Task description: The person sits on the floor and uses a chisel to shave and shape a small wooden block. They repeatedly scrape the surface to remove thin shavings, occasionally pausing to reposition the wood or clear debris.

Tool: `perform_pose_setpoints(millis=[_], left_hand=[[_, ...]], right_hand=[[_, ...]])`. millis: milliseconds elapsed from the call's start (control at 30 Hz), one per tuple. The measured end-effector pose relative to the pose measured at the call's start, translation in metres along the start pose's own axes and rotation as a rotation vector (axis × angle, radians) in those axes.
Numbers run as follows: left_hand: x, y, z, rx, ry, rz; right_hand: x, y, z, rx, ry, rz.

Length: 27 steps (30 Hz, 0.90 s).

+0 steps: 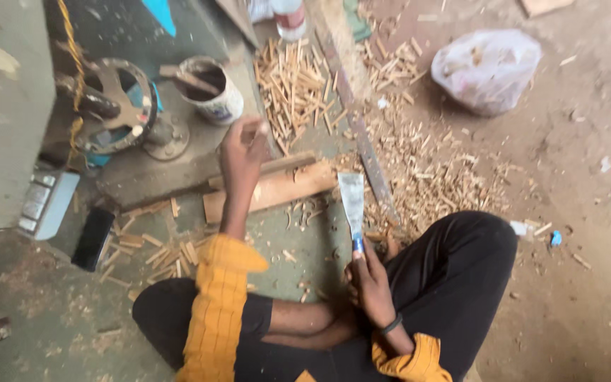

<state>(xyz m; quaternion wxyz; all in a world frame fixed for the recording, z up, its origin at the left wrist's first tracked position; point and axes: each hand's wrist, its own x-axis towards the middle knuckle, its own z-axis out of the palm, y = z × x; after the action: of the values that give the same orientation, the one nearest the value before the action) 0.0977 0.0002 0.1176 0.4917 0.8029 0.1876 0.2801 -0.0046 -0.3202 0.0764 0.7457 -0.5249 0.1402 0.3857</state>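
Observation:
I sit cross-legged on the floor in black trousers and yellow sleeves. My left hand [243, 145] is stretched forward above a wooden plank [277, 189], its fingers closed on what looks like a small wooden stick [254, 128]; motion blurs the hand. My right hand [369, 279] rests by my knee and grips the blue handle of a flat broad-bladed knife [352, 199], whose blade points away from me toward the plank's right end.
A pile of cut wooden sticks [295, 85] lies beyond the plank, with shavings [426, 177] to the right. A long metal bar [358, 134] runs diagonally. A tin can [213, 92], a wheeled machine [118, 106], a black phone [93, 237] and a plastic bag [486, 67] stand around.

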Motion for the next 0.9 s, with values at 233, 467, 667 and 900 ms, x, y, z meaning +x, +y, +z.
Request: perform_pose_setpoints(millis=[233, 467, 667, 900], left_hand=[[-0.092, -0.077, -0.105, 0.601, -0.024, -0.125], [-0.141, -0.140, -0.212, 1.109, -0.102, -0.726], [-0.149, -0.151, -0.225, 0.914, 0.012, -0.666], [-0.148, -0.159, -0.223, 0.977, 0.115, -0.611]], right_hand=[[0.001, 0.005, -0.002, -0.014, -0.019, 0.003], [0.007, 0.006, 0.007, -0.098, -0.011, 0.006], [0.006, 0.008, 0.011, -0.176, 0.054, -0.011], [0.009, 0.009, 0.011, -0.166, 0.068, -0.001]])
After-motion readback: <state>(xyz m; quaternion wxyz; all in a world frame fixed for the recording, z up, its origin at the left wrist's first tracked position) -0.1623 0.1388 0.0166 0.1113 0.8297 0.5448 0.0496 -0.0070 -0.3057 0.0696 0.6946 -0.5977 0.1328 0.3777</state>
